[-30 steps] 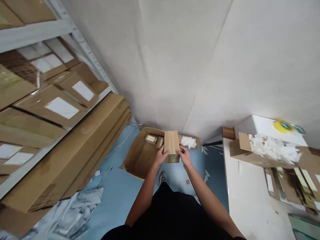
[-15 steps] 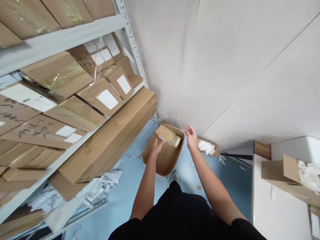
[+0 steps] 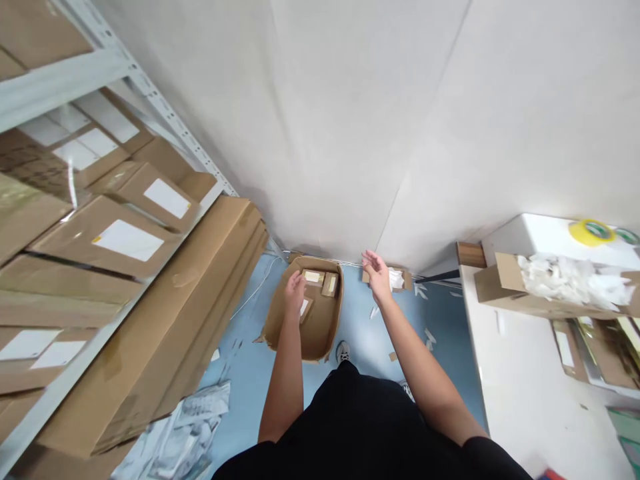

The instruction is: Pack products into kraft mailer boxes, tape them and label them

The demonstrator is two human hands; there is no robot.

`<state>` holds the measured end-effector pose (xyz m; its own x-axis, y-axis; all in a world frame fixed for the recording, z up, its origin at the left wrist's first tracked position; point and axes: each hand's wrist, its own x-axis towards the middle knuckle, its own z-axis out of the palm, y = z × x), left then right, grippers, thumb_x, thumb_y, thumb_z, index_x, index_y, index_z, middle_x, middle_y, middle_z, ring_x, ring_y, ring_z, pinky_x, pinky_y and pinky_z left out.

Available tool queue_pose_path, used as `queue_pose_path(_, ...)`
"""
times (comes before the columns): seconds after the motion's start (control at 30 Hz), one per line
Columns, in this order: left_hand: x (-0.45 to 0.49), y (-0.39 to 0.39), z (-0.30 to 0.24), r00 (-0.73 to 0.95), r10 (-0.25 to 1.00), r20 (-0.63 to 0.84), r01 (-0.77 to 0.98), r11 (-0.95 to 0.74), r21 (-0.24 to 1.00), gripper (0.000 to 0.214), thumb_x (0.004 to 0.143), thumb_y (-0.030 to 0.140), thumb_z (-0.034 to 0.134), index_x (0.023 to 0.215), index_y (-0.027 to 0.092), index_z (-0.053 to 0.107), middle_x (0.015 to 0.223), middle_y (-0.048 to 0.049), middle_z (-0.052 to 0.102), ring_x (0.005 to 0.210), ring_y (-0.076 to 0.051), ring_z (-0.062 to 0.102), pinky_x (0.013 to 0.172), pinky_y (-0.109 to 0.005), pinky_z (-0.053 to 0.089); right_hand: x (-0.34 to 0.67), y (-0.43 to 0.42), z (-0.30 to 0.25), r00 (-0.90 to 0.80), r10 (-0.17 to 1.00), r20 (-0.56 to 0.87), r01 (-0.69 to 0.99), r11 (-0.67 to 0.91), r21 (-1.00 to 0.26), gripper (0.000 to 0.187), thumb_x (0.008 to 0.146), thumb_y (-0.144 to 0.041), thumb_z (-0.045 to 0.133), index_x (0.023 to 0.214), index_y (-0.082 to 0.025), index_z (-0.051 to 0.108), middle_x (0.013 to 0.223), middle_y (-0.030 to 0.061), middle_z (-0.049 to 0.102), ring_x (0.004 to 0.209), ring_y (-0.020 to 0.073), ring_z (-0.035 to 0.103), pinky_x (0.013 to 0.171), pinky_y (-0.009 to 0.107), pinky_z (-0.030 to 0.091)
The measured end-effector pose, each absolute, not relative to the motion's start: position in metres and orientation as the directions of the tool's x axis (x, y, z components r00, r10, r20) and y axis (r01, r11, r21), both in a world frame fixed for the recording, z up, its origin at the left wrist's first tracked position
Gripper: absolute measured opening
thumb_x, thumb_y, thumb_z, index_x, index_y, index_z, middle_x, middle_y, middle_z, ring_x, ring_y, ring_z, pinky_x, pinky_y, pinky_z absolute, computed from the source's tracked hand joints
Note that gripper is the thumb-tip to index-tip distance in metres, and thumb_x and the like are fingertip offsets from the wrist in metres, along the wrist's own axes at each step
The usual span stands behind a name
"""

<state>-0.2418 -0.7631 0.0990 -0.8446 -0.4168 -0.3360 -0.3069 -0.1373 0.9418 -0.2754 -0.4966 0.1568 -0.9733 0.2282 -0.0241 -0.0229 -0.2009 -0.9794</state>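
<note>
My left hand [image 3: 295, 291] is raised in front of a large open carton [image 3: 337, 320] on the floor, fingers apart and slightly curled, nothing in it. Inside the carton lie small brown boxes: one with a pale label [image 3: 314, 277], a narrow taped one [image 3: 330, 285] beside it, and one with a white label [image 3: 307, 309], partly hidden by my left hand and wrist. My right hand [image 3: 379, 275] hangs in the air to the right of the carton, open and empty. Behind it a small box [image 3: 407, 279] holds crumpled white material.
On the left stands a metal rack [image 3: 150, 283] loaded with labelled cartons and long flat boxes [image 3: 200, 300]. A white table [image 3: 505, 373] at right bears an open box of white padding [image 3: 575, 283] and yellow tape [image 3: 591, 233]. Grey plastic bags [image 3: 175, 433] lie low at left.
A brown box that appeared large and tilted over the carton now looks smaller, down among the other boxes inside. My view has turned right. Both hands are still raised, the left one lifted away.
</note>
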Motion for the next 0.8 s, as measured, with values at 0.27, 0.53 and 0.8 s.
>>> queue_pose_path(0.27,-0.279,-0.580,0.152,-0.992,-0.030,-0.124,-0.123,-0.030,0.992,0.052,0.091,0.044,0.071,0.138,0.024,0.062,0.144,-0.0137,0.063,0.132,-0.026,0.061,0.112,-0.043,0.047,-0.222,-0.341,0.175,-0.908,0.418,0.003,-0.076,-0.157,-0.985,0.051,0.080,-0.045,0.076,0.126,-0.024,0.068,0.135,0.0111,0.070,0.123,0.0277,0.065,0.110,0.048,0.048)
queue_pose_path(0.53,-0.247,-0.334,0.174,-0.903,0.413,-0.121,-0.086,0.103,0.991,0.054,0.090,0.046,0.071,0.138,0.023,0.062,0.142,-0.0136,0.065,0.130,-0.026,0.063,0.109,-0.039,0.051,-0.112,-0.149,0.181,-0.671,0.741,-0.012,-0.152,-0.153,-0.977,0.047,0.078,-0.043,0.076,0.122,-0.026,0.071,0.130,0.0095,0.072,0.117,0.0271,0.067,0.105,0.046,0.052)
queue_pose_path(0.8,-0.146,-0.120,0.188,-0.658,0.747,-0.095,-0.001,0.125,0.992,0.052,0.087,0.045,0.073,0.133,0.021,0.066,0.143,-0.0138,0.064,0.126,-0.027,0.064,0.109,-0.041,0.050,0.040,-0.006,0.176,-0.346,0.937,-0.047,-0.201,-0.123,-0.972,0.048,0.077,-0.042,0.075,0.121,-0.024,0.070,0.132,0.0113,0.071,0.113,0.0255,0.067,0.105,0.047,0.050)
